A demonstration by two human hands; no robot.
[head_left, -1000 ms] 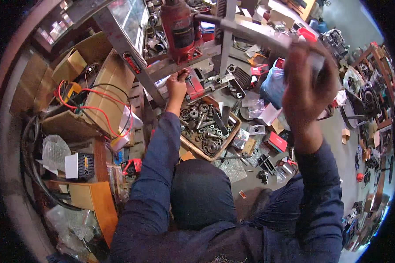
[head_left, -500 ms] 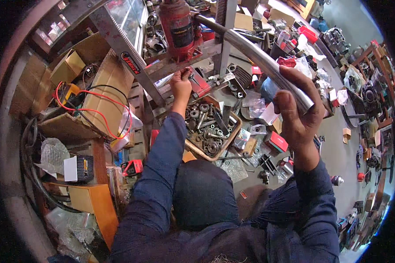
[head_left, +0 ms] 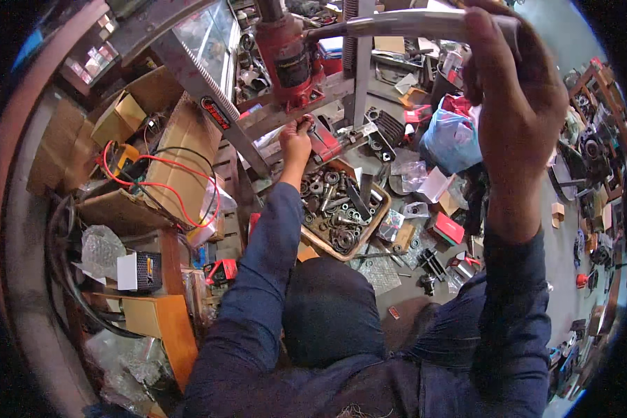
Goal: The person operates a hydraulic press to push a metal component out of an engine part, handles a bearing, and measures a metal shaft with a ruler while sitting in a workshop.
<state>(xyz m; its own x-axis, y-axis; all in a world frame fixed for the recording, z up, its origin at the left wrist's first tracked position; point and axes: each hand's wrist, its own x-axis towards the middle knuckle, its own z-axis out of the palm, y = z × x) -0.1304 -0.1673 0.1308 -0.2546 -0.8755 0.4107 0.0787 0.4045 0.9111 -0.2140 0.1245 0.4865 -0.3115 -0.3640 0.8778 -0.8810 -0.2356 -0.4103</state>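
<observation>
A red bottle jack [head_left: 285, 70] stands in a grey steel press frame [head_left: 212, 101] in front of me. From its side a shiny metal pipe handle [head_left: 407, 24] reaches out to the right. My right hand [head_left: 519, 104] is raised at the pipe's outer end, thumb in front and fingers curled round it. Just under the jack my left hand [head_left: 297, 143] is closed, fingertips pinched together. What they hold is too small to make out. A red metal block [head_left: 324, 144] lies beside those fingers.
Nearer my knees sits a tray [head_left: 318, 244] full of bearings, gears and bolts. At left are an open cardboard box [head_left: 174, 153] with red and black cables and an orange wooden cabinet [head_left: 164, 331]. A blue plastic bag [head_left: 449, 139] and several small boxes lie to the right.
My right hand has swung the pipe handle's outer end upward and away from me. The left hand stays under the jack. The view has shifted slightly.
</observation>
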